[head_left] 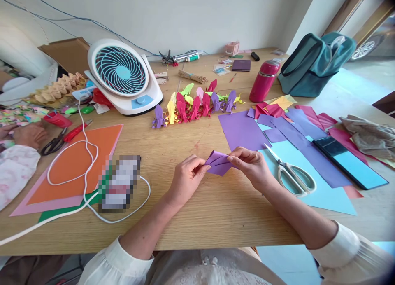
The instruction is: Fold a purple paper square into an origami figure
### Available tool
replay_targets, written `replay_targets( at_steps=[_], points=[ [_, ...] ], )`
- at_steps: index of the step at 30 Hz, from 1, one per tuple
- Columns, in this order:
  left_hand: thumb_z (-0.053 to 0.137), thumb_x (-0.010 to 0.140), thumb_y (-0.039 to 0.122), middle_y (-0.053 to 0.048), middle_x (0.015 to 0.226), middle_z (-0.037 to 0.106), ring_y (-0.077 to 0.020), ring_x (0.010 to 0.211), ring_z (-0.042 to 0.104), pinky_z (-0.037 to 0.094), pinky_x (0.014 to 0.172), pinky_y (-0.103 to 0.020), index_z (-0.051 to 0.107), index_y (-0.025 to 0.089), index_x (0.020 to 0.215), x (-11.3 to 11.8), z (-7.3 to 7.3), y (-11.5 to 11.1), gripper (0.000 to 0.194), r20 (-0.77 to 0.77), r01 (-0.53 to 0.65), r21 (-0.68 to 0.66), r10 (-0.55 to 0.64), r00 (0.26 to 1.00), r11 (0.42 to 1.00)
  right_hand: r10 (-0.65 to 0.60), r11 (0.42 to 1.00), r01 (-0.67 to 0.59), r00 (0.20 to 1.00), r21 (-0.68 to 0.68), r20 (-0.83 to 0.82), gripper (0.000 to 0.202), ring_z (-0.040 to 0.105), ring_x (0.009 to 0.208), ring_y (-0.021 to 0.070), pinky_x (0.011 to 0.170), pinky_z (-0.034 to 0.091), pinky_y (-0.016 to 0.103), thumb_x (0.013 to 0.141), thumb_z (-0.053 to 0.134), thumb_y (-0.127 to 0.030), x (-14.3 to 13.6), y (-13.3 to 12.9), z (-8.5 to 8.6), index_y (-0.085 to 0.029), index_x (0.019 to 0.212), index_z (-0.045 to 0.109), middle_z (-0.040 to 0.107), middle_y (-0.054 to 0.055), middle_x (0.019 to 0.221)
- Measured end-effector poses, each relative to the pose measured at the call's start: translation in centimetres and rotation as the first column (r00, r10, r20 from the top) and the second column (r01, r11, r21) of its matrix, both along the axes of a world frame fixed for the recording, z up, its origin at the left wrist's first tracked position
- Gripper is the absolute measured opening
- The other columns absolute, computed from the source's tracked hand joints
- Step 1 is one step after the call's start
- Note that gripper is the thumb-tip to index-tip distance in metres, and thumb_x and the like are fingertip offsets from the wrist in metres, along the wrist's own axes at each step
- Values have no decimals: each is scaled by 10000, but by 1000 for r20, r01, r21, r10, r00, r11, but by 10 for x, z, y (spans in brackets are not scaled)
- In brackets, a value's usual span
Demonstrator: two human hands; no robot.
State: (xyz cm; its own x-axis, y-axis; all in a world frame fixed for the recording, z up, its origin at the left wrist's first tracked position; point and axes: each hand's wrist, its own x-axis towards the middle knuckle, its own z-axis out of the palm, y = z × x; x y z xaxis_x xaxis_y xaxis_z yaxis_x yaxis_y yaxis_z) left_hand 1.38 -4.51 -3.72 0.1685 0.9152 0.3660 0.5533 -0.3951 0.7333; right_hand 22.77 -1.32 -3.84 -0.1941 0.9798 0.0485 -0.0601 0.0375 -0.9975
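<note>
A small folded piece of purple paper (219, 166) is held up between my two hands over the wooden table. My left hand (189, 174) pinches its left corner between thumb and fingers. On the opposite corner, my right hand (249, 163) has the same kind of pinch. Creases and overlapping flaps show on the paper. White-handled scissors (296, 176) lie to the right of my right hand, on a light blue sheet (327, 200). A large purple sheet (240, 130) lies just beyond my hands.
Folded paper figures (195, 108) stand in rows behind my hands. A fan (123, 77) is at back left, a pink bottle (264, 81) and teal bag (311, 66) at back right. A phone (121, 184) with a white cable (148, 194) lies left. Another person's hand (29, 134) rests far left.
</note>
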Motion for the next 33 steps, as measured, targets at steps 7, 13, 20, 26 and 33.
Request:
replay_targets(
  at_steps=[7,13,20,26,33],
  points=[
    [636,911,230,23,693,534,-100,610,480,370,578,-213,609,177,720,2,-1,-1,200,112,-23,-92,34,993,995,7,998,-10,999,-67,-49,334,569,650,146,630,477,292,693,835,-523,-3,-1,1,-211,708,717,666,8,684],
    [625,916,209,25,680,510,-107,625,464,352,601,-222,583,182,717,2,1,-2,205,9,23,9,-24,1000,1000,36,999,-36,999,-30,18,361,566,635,152,612,489,297,695,820,-553,-3,-1,6,-207,676,721,656,14,670],
    [635,917,201,27,690,523,-108,638,485,366,612,-221,587,182,729,2,1,-1,196,51,48,-32,-47,998,998,53,998,-54,998,-33,-26,329,571,630,153,610,495,302,706,821,-532,-2,-2,4,-215,683,732,657,13,667],
    [634,916,190,26,697,545,-111,651,500,376,634,-225,573,182,721,3,1,-2,205,22,86,19,-86,996,996,51,998,-53,998,-33,-38,333,577,643,156,617,499,303,695,832,-532,-3,-2,4,-213,683,736,660,16,679],
    [651,914,211,27,684,547,-107,633,500,373,610,-220,617,175,739,5,-1,-2,182,101,56,-71,-48,994,996,25,999,-28,997,-34,-74,307,584,636,149,610,499,296,705,839,-503,-5,-4,4,-214,691,736,668,14,689]
  ],
)
